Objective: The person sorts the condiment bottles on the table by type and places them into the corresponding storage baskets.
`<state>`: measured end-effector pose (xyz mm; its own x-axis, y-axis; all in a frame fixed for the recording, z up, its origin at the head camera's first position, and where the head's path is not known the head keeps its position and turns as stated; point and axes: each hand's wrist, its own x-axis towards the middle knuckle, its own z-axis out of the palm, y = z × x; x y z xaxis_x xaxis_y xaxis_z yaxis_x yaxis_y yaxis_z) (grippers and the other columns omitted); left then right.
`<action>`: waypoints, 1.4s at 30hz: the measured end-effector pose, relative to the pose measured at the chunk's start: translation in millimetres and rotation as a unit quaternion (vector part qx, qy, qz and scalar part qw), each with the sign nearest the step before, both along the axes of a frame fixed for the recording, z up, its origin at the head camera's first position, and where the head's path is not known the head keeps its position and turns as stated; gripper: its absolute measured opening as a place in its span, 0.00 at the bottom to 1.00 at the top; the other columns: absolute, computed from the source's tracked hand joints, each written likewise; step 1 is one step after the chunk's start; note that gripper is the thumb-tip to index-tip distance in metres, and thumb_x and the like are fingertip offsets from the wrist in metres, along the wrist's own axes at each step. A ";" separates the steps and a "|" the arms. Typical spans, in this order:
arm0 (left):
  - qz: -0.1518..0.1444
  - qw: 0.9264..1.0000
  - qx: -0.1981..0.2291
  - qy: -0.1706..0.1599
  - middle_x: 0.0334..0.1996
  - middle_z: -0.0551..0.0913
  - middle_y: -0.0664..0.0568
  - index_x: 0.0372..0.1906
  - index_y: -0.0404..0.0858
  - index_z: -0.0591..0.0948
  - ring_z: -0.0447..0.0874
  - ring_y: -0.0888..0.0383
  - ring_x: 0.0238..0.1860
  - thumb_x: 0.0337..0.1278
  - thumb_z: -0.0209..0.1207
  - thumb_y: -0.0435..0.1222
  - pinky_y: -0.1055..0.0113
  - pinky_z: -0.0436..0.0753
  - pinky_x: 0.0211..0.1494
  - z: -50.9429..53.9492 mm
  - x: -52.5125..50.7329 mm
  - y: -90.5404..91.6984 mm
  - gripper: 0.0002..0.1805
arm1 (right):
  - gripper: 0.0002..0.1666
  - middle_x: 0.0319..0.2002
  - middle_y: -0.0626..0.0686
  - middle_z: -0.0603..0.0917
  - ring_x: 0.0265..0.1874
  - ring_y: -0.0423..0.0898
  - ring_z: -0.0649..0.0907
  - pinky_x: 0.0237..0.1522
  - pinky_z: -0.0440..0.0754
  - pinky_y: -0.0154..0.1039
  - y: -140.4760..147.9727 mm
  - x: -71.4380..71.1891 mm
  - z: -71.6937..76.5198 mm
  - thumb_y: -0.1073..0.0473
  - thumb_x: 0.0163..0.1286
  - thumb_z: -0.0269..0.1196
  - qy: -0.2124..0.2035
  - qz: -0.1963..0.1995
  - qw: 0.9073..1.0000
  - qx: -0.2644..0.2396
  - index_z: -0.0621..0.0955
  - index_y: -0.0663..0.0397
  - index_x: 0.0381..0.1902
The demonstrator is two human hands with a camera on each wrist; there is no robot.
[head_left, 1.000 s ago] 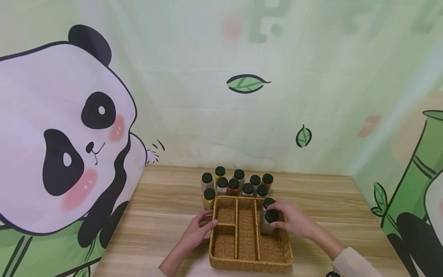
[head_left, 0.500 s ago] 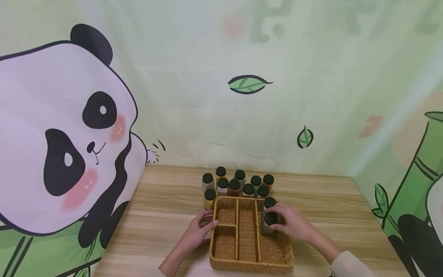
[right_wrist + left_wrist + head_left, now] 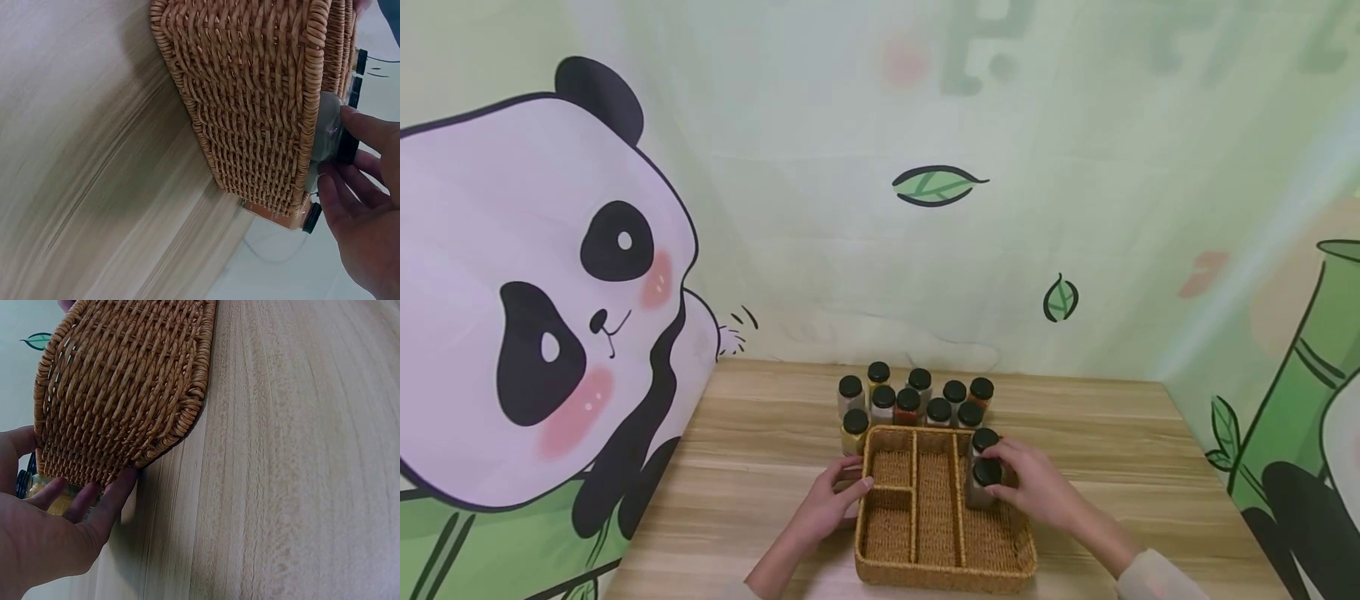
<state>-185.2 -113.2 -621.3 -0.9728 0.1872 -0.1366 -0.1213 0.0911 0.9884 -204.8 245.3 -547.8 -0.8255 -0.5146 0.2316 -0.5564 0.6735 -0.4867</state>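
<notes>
A woven basket [image 3: 946, 575] with several compartments stands on the table. My left hand [image 3: 823, 504] grips its left side, thumb at the rim; in the left wrist view the fingers [image 3: 109, 503] lie against the outer weave [image 3: 125, 381]. Two dark-lidded jars stand one behind the other in the basket's right compartment. The front jar [image 3: 987, 472] is pinched between thumb and fingers of my right hand [image 3: 1037, 483], beside the rear jar [image 3: 984, 440]. The right wrist view shows the held jar [image 3: 327, 128] with its lower part hidden behind the basket wall [image 3: 244, 100].
Several black-lidded jars, among them a red one [image 3: 907, 406] and a yellow one [image 3: 853, 429], stand close behind the basket on the wooden table [image 3: 1097, 425]. A printed cloth [image 3: 820, 250] with a panda and leaves hangs behind the table.
The front jar has shifted very slightly toward the near side, with my right hand still pinching it. My left hand and the basket stay in place.
</notes>
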 end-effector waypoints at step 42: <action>-0.007 0.999 0.034 -0.032 0.68 0.72 0.28 0.76 0.28 0.65 0.77 0.37 0.65 0.77 0.63 0.41 0.42 0.89 0.53 3.6 0.6 1.0 0.35 | 0.27 0.55 0.64 0.84 0.56 0.63 0.82 0.58 0.84 0.60 9.4 -98.4 18.7 0.58 0.72 0.73 -0.016 -0.129 0.989 -0.075 0.82 0.68 0.62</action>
